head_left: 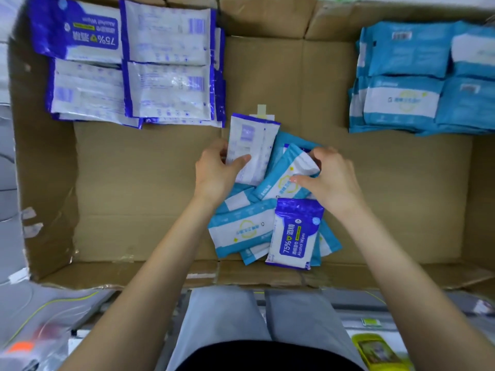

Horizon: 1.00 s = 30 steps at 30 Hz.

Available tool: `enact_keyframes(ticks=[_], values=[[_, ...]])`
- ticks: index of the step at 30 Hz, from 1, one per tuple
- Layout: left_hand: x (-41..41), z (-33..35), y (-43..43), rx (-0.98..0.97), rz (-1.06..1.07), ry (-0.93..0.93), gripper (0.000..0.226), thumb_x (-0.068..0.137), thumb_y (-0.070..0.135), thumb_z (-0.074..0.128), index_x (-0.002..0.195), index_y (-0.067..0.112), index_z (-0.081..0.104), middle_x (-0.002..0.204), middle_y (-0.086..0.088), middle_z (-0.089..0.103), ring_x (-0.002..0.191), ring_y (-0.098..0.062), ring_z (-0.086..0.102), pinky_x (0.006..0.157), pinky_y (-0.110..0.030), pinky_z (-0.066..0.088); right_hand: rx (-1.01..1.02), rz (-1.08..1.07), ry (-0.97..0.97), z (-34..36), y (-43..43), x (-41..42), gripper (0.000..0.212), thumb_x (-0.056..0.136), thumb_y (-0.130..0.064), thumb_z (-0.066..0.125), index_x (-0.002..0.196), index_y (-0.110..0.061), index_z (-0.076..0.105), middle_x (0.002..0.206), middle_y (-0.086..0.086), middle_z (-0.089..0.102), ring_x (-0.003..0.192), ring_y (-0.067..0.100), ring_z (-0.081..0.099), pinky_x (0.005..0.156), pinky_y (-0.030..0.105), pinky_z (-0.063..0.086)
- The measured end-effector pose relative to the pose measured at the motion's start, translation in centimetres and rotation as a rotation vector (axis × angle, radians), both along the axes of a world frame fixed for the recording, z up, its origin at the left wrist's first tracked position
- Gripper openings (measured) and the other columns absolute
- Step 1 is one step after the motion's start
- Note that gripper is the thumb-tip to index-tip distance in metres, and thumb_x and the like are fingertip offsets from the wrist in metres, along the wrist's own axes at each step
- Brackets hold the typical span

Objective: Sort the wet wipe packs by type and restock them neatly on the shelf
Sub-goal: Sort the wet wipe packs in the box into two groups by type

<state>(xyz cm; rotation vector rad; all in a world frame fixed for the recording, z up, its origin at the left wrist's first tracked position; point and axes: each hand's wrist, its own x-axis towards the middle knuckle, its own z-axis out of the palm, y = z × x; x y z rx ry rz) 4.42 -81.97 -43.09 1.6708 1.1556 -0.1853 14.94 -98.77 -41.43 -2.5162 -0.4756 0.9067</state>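
A mixed heap of wet wipe packs (241,231) lies in the middle of a flattened cardboard box (150,183). My left hand (214,172) grips a dark-blue alcohol wipe pack (254,145), back side up, at the heap's top. My right hand (329,178) pinches a light-blue pack (284,180) that lies tilted on the heap. Another dark-blue alcohol pack (294,231) lies face up at the heap's near side. Sorted dark-blue packs (134,62) are stacked at the far left. Sorted light-blue packs (417,79) are stacked at the far right.
The box walls (40,156) rise at the left and far sides. Bare cardboard floor (388,196) lies to both sides of the heap. My knees in grey trousers (227,317) are below the box's near edge. A yellow object (377,352) lies at the bottom right.
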Motion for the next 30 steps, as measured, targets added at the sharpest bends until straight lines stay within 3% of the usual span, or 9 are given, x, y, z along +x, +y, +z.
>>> enact_keyframes(ticks=[2,6,10,13,18,23,26,28,30], values=[[-0.6,1.2,0.3,0.074,0.046,-0.082,0.030,0.078,0.029,0.069,0.101,0.010,0.065,0.094,0.000,0.071,0.087,-0.017,0.067,0.080,-0.041,0.054,0.045,-0.052,-0.055,0.2,-0.6,-0.2,0.031,0.076,-0.017,0.078,0.094,-0.008,0.054,0.096,0.005,0.048,0.089,0.023,0.049,0.067,0.026,0.028],[-2.4,3.6,1.4,0.196,0.182,-0.267,0.020,0.081,0.025,0.065,0.100,0.018,0.062,0.094,0.003,0.070,0.086,-0.012,0.067,0.080,-0.040,0.055,0.171,-0.259,-0.136,1.0,-3.0,-1.9,0.042,0.072,-0.013,0.080,0.101,-0.018,0.049,0.100,-0.001,0.043,0.084,0.017,0.050,0.072,0.023,0.037],[-4.8,4.2,0.8,0.218,0.158,-0.208,0.006,0.081,0.035,0.060,0.082,0.030,0.058,0.081,0.009,0.063,0.076,-0.010,0.056,0.075,-0.043,0.051,0.071,-0.041,-0.015,0.4,-6.0,-5.6,0.058,0.067,-0.028,0.084,0.114,-0.018,0.052,0.112,0.001,0.043,0.105,0.021,0.049,0.080,0.032,0.042],[-6.2,3.8,-1.7,0.166,0.124,-0.107,0.016,0.081,0.041,0.056,0.083,0.025,0.058,0.083,-0.004,0.066,0.077,-0.016,0.057,0.076,-0.049,0.051,-0.058,0.107,-0.028,-0.7,-6.9,-6.9,0.074,0.060,-0.043,0.086,0.121,-0.020,0.050,0.115,0.004,0.048,0.109,0.024,0.045,0.088,0.035,0.038],[-7.2,3.4,-5.4,0.012,0.246,-0.030,0.024,0.084,0.043,0.056,0.092,0.021,0.061,0.090,-0.006,0.069,0.086,-0.028,0.065,0.082,-0.051,0.052,-0.133,0.108,0.013,-0.9,-6.1,-6.7,0.060,0.060,-0.044,0.086,0.101,-0.013,0.054,0.101,0.003,0.046,0.101,0.026,0.045,0.082,0.033,0.035],[-6.2,4.0,-5.6,-0.201,0.541,-0.164,0.011,0.097,0.019,0.052,0.097,0.016,0.063,0.099,-0.008,0.071,0.090,-0.021,0.069,0.081,-0.039,0.056,-0.093,0.059,0.220,1.4,-5.7,-6.6,0.041,0.072,-0.028,0.082,0.087,-0.020,0.045,0.083,-0.006,0.061,0.080,0.020,0.058,0.063,0.033,0.043],[-5.3,5.2,-3.1,-0.253,0.694,-0.250,0.011,0.096,0.015,0.052,0.091,0.015,0.062,0.085,0.001,0.070,0.073,-0.009,0.067,0.066,-0.025,0.055,0.112,-0.124,0.326,3.0,-5.3,-5.5,0.031,0.070,-0.007,0.082,0.079,-0.021,0.056,0.067,-0.013,0.066,0.063,0.003,0.059,0.059,0.025,0.046],[-5.0,5.8,-0.5,-0.300,0.776,-0.325,0.009,0.096,0.014,0.052,0.093,0.014,0.061,0.091,-0.003,0.069,0.081,-0.014,0.066,0.075,-0.031,0.054,0.267,-0.287,0.436,4.5,-3.9,-4.4,0.029,0.070,0.005,0.078,0.076,-0.018,0.061,0.059,-0.013,0.066,0.051,-0.004,0.054,0.052,0.012,0.044],[-5.0,6.4,2.4,-0.356,0.807,-0.417,0.013,0.096,0.014,0.049,0.104,0.013,0.060,0.106,-0.008,0.068,0.093,-0.019,0.066,0.084,-0.034,0.053,0.381,-0.424,0.529,5.6,-1.8,-3.2,0.024,0.072,0.006,0.075,0.079,-0.014,0.065,0.063,-0.006,0.069,0.052,-0.001,0.057,0.048,0.013,0.046]])
